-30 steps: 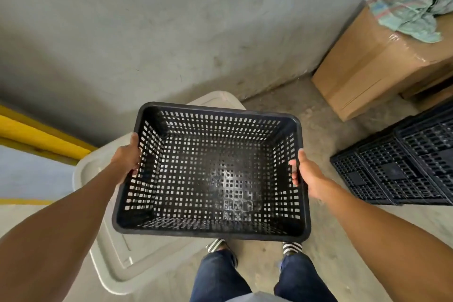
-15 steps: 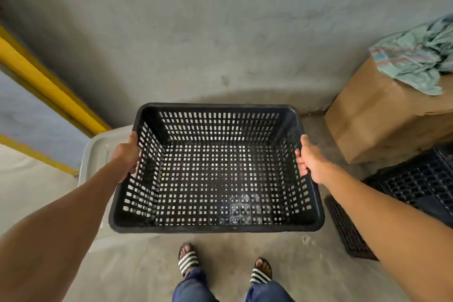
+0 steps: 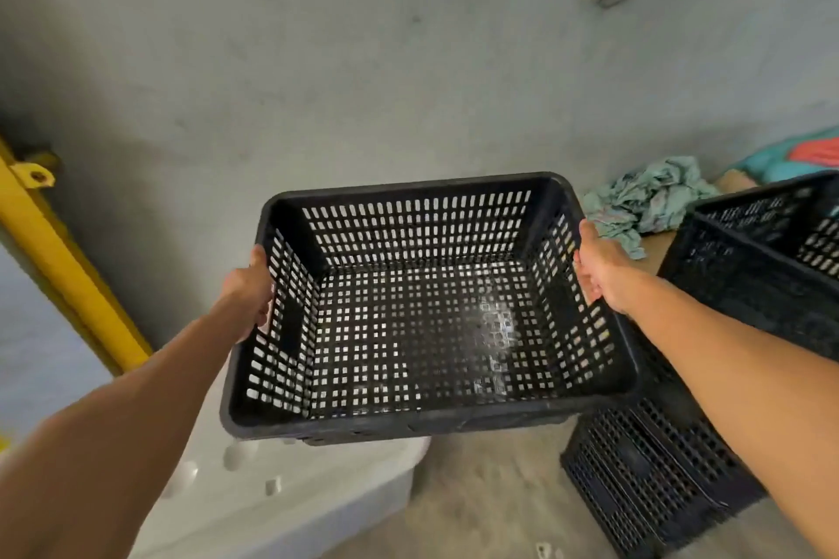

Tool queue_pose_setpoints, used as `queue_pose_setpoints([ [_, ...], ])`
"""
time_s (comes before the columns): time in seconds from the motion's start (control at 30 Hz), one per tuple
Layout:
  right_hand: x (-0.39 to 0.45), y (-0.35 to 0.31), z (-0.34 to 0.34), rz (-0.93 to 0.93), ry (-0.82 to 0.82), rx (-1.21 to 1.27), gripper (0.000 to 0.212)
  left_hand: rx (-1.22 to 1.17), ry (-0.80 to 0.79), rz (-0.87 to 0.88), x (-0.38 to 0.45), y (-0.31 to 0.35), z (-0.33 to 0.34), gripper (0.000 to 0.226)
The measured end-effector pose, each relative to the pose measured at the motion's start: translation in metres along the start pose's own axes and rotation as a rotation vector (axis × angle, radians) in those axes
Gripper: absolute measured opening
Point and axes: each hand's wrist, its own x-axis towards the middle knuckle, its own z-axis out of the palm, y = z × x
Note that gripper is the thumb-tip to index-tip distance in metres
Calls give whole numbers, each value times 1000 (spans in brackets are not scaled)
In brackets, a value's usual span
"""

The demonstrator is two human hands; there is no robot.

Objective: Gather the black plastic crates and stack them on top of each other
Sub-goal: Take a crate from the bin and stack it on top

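I hold an empty black perforated plastic crate (image 3: 422, 331) in the air in front of me, open side up. My left hand (image 3: 252, 293) grips its left rim and my right hand (image 3: 599, 270) grips its right rim. To the right stands a stack of black crates (image 3: 753, 281), its top rim about level with the held crate's rim. The lower part of that stack (image 3: 649, 477) reaches the floor under my right forearm. The held crate's right edge is close to the stack.
A grey wall rises straight ahead. A white plastic bin lid (image 3: 281, 495) lies low on the left, under the held crate. A yellow post (image 3: 68, 281) slants at the left. A crumpled teal cloth (image 3: 644, 200) lies on a cardboard box behind the stack.
The crate has been lifted higher and carried right toward the stack. My view has tilted up, so my feet are out of sight and the stack's top has come into view.
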Motion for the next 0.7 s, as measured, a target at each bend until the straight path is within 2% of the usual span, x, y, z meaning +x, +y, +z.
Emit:
queue_pose_setpoints([
  [0.17, -82, -34, -71, -115, 66, 68, 60, -183, -122, 94, -64, 52, -45, 55],
  [0.37, -154, -73, -147, -242, 166, 88, 62, -247, -135, 227, -143, 113, -74, 60],
  [0.53, -186, -95, -214, -360, 258, 124, 61, -269, -108, 334, -202, 160, -70, 60],
  [0.7, -190, -95, -294, -404, 332, 168, 60, -312, -105, 414, -255, 200, -32, 60],
])
